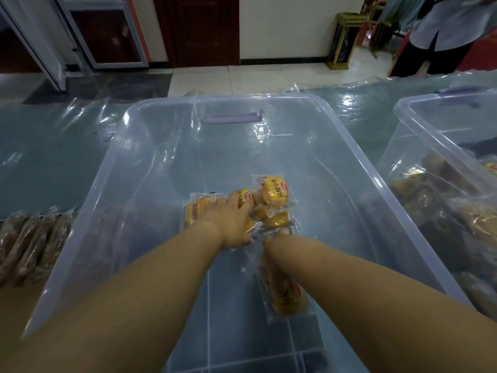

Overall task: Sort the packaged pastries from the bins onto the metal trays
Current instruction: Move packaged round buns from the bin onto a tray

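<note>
Reaching deep into the clear bin (349, 168), the left grip (231, 222) lies over a small heap of bun packets (271, 195) on the bin floor, its fingers curled around them with one yellow label showing between two fingers. The right grip (279, 234) is almost wholly hidden behind its own forearm just beside the heap, so I cannot tell whether it holds anything.

The likeliest slip is taking too many at once: the film looks glossy, and a packet pinched only at its edge may slide out on the way up. A loose packet (285, 300) lies apart, under the right forearm, where it could be pressed flat or overlooked. The near-empty bin may also skid on the plastic-sheeted surface (53, 146). Brown pastries (29, 238) sit in rows at the left, so these buns dropped there would mix the kinds.
</note>
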### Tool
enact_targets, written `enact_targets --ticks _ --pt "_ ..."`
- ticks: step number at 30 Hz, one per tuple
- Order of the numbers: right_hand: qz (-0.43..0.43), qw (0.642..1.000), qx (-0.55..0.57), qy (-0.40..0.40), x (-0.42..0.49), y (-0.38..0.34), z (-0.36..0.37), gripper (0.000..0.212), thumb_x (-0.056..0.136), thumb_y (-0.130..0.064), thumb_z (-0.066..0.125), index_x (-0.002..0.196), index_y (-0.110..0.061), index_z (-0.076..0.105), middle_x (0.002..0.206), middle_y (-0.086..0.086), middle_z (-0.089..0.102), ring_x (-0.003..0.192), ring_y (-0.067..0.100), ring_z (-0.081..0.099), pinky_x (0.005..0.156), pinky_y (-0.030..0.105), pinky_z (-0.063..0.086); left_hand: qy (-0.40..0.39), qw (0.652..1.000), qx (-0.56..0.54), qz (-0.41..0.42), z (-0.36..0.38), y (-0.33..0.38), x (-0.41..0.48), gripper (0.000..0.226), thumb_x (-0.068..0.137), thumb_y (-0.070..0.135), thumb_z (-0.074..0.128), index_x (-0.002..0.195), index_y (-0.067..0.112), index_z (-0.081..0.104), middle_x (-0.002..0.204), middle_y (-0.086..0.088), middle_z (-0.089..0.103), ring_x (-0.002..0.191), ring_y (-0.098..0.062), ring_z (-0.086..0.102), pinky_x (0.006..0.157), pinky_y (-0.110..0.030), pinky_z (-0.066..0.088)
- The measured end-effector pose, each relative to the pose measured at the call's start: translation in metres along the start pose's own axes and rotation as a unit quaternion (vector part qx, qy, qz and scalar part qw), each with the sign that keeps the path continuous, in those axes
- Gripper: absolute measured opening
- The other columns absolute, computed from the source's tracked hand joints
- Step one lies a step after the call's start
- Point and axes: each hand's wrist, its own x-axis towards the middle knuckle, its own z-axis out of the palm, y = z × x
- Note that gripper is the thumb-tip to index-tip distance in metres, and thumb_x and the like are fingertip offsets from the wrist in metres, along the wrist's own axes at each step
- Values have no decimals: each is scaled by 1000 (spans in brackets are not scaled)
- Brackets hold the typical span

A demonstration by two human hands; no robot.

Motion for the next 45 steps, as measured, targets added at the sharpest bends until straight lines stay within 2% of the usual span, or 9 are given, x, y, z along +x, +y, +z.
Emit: enact_targets --ticks 5,7,10,13,18,22,25,34,45 --pt "50 999 -8 -14 -2 2 2 93 79 -52 64 148 -14 15 148 18 16 135 44 23 109 53 28 16 996 80 -22 13 8 1 97 71 60 63 143 20 12 145 -18 20 121 -41 37 96 -48 37" --pt "57 998 33 -19 -7 6 1 92 81 -49 64 148 -12 15 149 18 20 136 41 23 111 50 26 25 996 75 -40 11 13 2 79 78 45 63 138 18 20 138 -19 26 114 -41 42 91 -47 41" --pt "46 992 112 -30 -7 14 -1 58 92 -30 56 141 -11 35 144 14 39 129 33 40 105 43 35 44 998 28 -46 3 16 3 50 83 18 53 129 15 33 128 -17 37 105 -39 48 82 -44 43" --pt "81 982 163 -46 -12 21 -7 69 86 -33 64 142 -10 32 141 13 40 128 32 40 105 41 35 49 998 -20 -33 -12 12 2 40 87 15 50 125 13 38 126 -15 44 105 -35 53 76 -39 42" --pt "115 976 180 31 -38 28 -28 67 79 -29 73 137 -13 42 136 11 47 122 34 48 100 43 42 14 999 -34 -35 -54 9 -4 29 92 21 50 119 12 46 123 -13 52 105 -32 55 72 -31 35" --pt "104 962 200 151 -74 37 -42 48 80 -28 69 122 -12 52 119 11 57 109 34 56 85 39 46 4 999 -42 -29 -92 8 -26 21 90 19 49 110 12 50 115 -14 54 83 -27 47 61 -29 35" --pt "107 948 172 245 -105 43 -47 53 73 -26 73 119 -17 47 115 7 52 104 30 56 73 34 42 42 996 -59 -48 -115 1 -51 21 90 16 47 110 12 51 115 -14 55 88 -28 50 61 -29 33" --pt "44 827 292 479 -180 36 -61 50 64 -34 78 91 -23 37 96 -2 44 76 20 50 53 30 35 311 911 -257 -88 -146 -31 -173 31 90 18 56 120 25 53 102 6 57 90 -15 55 71 -30 43" --pt "-148 658 420 607 -237 -70 -90 60 52 -59 78 97 -38 45 93 -12 58 82 8 57 69 36 55 491 782 -364 -118 -118 -66 -329 27 90 24 56 114 36 50 98 26 57 88 5 58 70 -18 45"
